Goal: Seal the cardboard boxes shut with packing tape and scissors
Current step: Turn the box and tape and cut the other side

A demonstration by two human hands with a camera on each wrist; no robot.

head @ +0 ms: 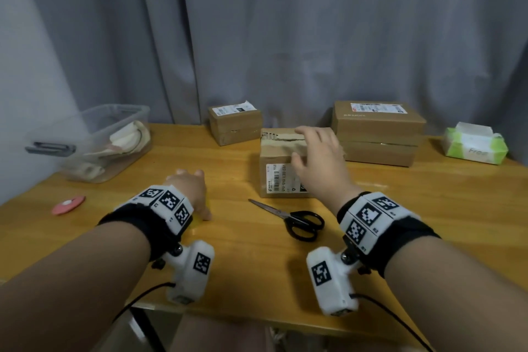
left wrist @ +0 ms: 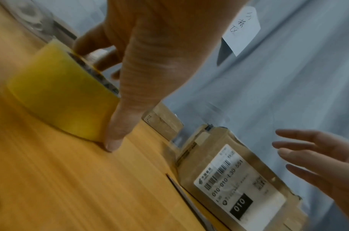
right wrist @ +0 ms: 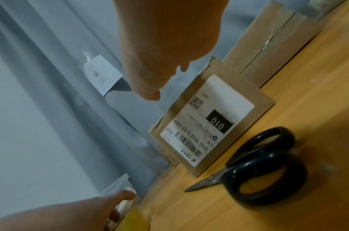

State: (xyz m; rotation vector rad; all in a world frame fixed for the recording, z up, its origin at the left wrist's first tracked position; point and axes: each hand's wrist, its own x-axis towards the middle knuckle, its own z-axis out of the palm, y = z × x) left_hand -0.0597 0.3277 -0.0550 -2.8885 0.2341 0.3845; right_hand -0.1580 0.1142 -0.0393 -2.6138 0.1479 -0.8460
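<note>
A yellow packing tape roll [left wrist: 61, 100] lies flat on the wooden table [head: 234, 260]. My left hand [head: 197, 194] grips it, thumb [left wrist: 114, 140] against its near side and fingers curled over the far rim; in the head view the hand hides most of it. The middle cardboard box [head: 280, 168] has a barcode label on its front and torn old tape along the top seam. My right hand [head: 303, 146] hovers over its top right with fingers spread, holding nothing. Black-handled scissors [head: 300, 221] lie closed in front of the box.
A small labelled box [head: 234, 126] sits at the back and a larger box [head: 377, 134] at the right rear. A green tissue pack [head: 474, 144] is at far right. At the left are a clear plastic bin [head: 94, 140] and a pink disc [head: 68, 204]. Grey curtain behind.
</note>
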